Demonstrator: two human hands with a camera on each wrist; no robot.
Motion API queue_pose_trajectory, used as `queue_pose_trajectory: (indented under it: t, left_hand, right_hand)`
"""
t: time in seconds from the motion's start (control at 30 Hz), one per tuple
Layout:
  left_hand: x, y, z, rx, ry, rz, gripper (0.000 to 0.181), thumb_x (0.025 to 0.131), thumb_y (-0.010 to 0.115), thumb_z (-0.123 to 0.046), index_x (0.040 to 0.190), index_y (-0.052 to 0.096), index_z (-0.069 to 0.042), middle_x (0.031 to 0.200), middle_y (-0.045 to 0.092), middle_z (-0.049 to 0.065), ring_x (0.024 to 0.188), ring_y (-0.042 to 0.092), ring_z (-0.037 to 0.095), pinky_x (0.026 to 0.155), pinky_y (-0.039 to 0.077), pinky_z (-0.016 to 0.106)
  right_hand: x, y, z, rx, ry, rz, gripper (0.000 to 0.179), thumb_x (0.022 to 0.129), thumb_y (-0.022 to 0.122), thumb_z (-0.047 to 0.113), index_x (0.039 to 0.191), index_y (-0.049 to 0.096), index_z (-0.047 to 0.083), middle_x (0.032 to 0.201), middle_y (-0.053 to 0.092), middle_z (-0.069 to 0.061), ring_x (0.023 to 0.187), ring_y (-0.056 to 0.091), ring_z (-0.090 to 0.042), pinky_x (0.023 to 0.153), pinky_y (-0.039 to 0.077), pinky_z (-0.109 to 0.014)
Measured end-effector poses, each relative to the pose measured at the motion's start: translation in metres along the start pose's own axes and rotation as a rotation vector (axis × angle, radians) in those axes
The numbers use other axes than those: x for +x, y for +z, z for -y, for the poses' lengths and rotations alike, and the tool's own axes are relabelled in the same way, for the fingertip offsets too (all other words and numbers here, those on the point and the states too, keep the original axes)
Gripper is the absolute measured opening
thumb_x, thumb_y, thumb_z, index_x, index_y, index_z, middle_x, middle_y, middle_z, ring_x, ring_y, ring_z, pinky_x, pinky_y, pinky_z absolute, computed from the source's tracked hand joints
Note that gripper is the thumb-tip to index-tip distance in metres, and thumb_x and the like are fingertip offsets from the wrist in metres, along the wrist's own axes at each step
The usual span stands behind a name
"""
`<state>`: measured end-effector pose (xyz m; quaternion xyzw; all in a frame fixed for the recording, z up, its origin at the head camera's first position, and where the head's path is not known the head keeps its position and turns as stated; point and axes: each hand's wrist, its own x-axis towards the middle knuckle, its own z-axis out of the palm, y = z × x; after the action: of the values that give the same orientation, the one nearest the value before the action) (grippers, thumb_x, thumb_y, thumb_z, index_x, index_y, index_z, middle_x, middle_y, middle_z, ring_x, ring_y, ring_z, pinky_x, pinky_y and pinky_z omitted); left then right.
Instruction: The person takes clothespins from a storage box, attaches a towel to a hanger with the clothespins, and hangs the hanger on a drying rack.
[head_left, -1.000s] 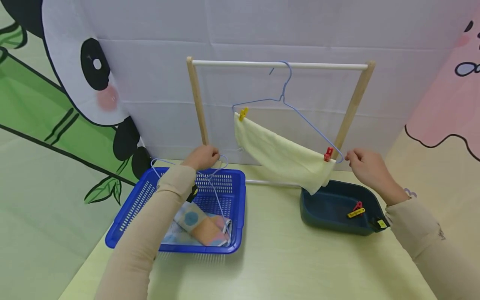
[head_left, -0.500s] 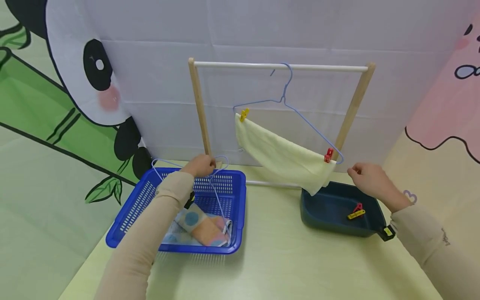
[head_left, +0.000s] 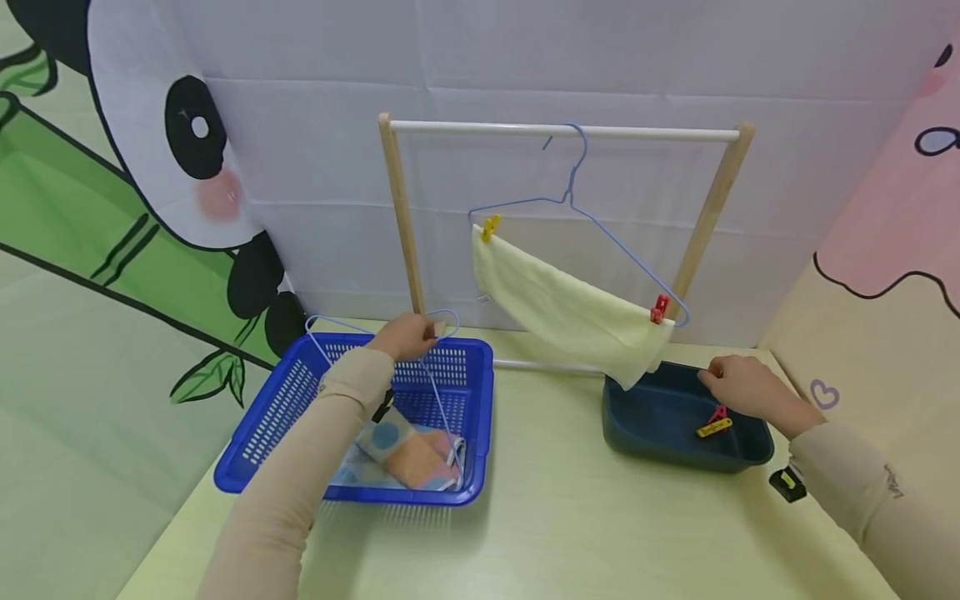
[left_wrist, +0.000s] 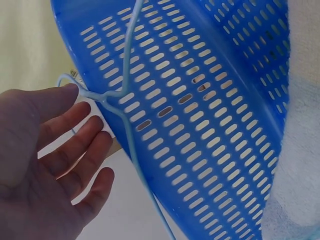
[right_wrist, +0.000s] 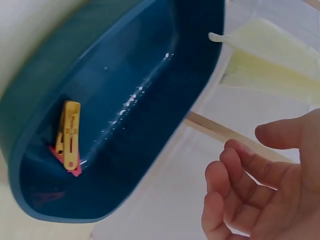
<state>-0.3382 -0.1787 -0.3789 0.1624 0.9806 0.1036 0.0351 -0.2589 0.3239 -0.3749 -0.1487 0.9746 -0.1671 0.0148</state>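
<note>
My left hand (head_left: 405,336) is at the neck of a thin blue clothes hanger (left_wrist: 129,55) leaning in a blue basket (left_wrist: 165,65). Seen from the left wrist, the thumb overlaps the hook and a gap shows between thumb and index finger. Inside the basket lies a patterned towel (head_left: 412,454). Over the back right rim of a dark teal bin (head_left: 637,433), my right hand (head_left: 753,387) has loosely bent fingers and holds nothing. A yellow clothespin (right_wrist: 71,135) lies on a red clothespin (right_wrist: 55,151) in that bin.
A rack with a white rail (head_left: 480,127) stands behind. A second blue hanger (head_left: 611,237) hangs from it, with a pale yellow cloth (head_left: 562,300) held by a yellow clothespin (head_left: 490,227) and a red clothespin (head_left: 659,309). The cloth's lower corner overlaps the bin's rim.
My right hand has come down from beside the hung hanger's end to the bin's back rim. My left hand has lowered slightly toward the basket hanger's neck, while both hangers stay in place.
</note>
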Motion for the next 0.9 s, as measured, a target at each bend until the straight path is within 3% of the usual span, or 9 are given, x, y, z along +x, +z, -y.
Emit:
queue_pose_trajectory:
  t: [0.1,0.4,0.67,0.9]
  left_hand:
    - [-0.001,0.002,0.001,0.014,-0.011,-0.004,0.012,0.093,0.060,-0.016,0.097,0.064,-0.005,0.090,0.065,0.009,0.082,0.061,0.023,0.077,0.049,0.040]
    - [-0.002,0.003,0.001,0.015,-0.045,-0.017,0.014,0.093,0.060,-0.016,0.084,0.064,-0.006,0.073,0.059,0.005,0.065,0.052,0.019,0.060,0.044,0.033]
    - [-0.007,0.008,0.003,0.046,-0.061,0.044,0.021,0.095,0.057,-0.019,0.087,0.069,-0.004,0.069,0.059,0.006,0.057,0.047,0.017,0.053,0.038,0.031]
    - [-0.007,0.012,0.005,0.079,-0.071,0.045,0.019,0.094,0.058,-0.019,0.080,0.065,-0.007,0.067,0.056,0.006,0.056,0.044,0.016,0.051,0.035,0.031]
  right_hand:
    - [-0.002,0.002,-0.003,0.013,0.006,0.017,0.029,0.096,0.050,0.018,0.068,0.051,0.009,0.055,0.043,0.001,0.047,0.042,-0.015,0.049,0.034,-0.031]
    - [-0.008,0.010,-0.013,0.000,-0.004,0.062,0.024,0.096,0.051,0.018,0.078,0.058,0.002,0.060,0.048,0.000,0.051,0.045,-0.014,0.051,0.036,-0.032]
    - [-0.007,0.019,-0.027,-0.017,-0.022,0.155,0.016,0.093,0.055,0.012,0.086,0.064,0.000,0.067,0.056,0.001,0.057,0.049,-0.013,0.054,0.040,-0.032]
    - [-0.006,0.029,-0.037,-0.060,-0.078,0.161,0.009,0.089,0.060,0.007,0.087,0.063,-0.001,0.074,0.059,-0.002,0.062,0.053,-0.013,0.057,0.046,-0.035]
